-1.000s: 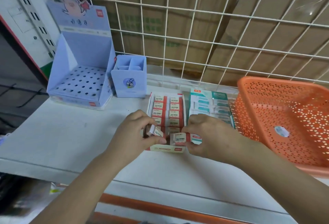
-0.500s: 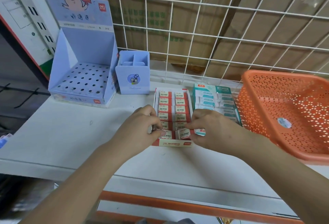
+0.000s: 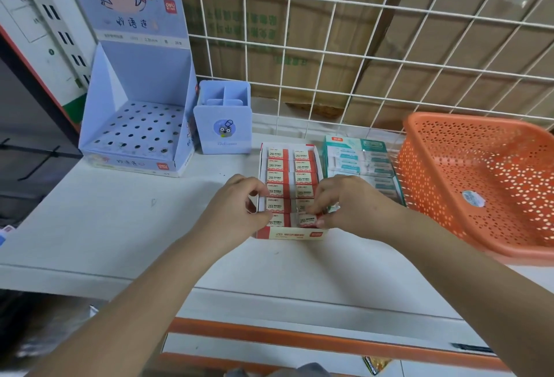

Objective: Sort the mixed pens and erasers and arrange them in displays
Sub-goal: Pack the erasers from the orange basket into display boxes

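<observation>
Our R hand [image 3: 344,205] pinches an eraser [image 3: 306,220] in its fingertips at the near-right slot of the eraser box [image 3: 289,235]. Its long axis runs across the box, directly under the grip. L hand [image 3: 236,208] pinches the box's near-left wall, prob. steadying it.

Head camera looks down, close over shelf [image 3: 105,226].
</observation>
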